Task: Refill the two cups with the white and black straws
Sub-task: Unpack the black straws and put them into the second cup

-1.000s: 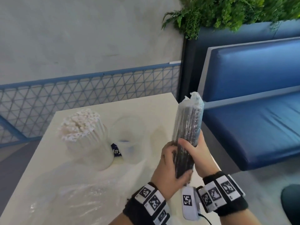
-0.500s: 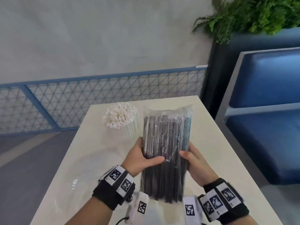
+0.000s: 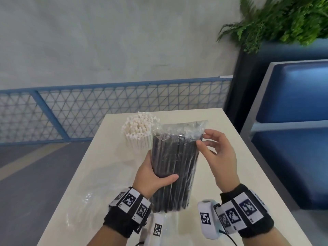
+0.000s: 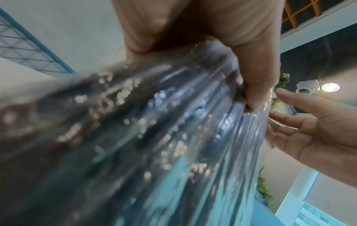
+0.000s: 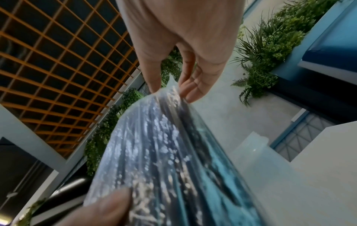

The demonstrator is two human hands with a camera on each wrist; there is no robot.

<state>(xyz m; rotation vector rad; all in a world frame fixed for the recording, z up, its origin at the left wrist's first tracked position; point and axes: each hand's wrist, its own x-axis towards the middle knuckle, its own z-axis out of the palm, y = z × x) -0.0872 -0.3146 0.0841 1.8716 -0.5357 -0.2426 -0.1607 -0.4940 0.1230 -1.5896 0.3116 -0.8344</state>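
Observation:
A clear plastic bag of black straws (image 3: pixel 175 166) stands upright over the table, filling the left wrist view (image 4: pixel 154 137). My left hand (image 3: pixel 154 178) grips its lower left side, thumb across the front. My right hand (image 3: pixel 204 139) is at the bag's top right corner and pinches the loose plastic (image 5: pixel 172 87) between thumb and fingers. Behind the bag on the left, white straws (image 3: pixel 140 130) stand packed in a cup. A translucent cup shape (image 5: pixel 255 146) shows in the right wrist view; the bag hides it in the head view.
The cream table (image 3: pixel 106 174) carries an empty crumpled plastic wrap (image 3: pixel 79 210) at its near left. A blue bench (image 3: pixel 292 139) runs along the table's right side, a planter with ferns (image 3: pixel 284 20) behind it. A blue mesh fence (image 3: pixel 88 112) lines the wall.
My right hand has moved from the bag's right side up to its top right corner. The left hand keeps its grip, and the bag stays upright.

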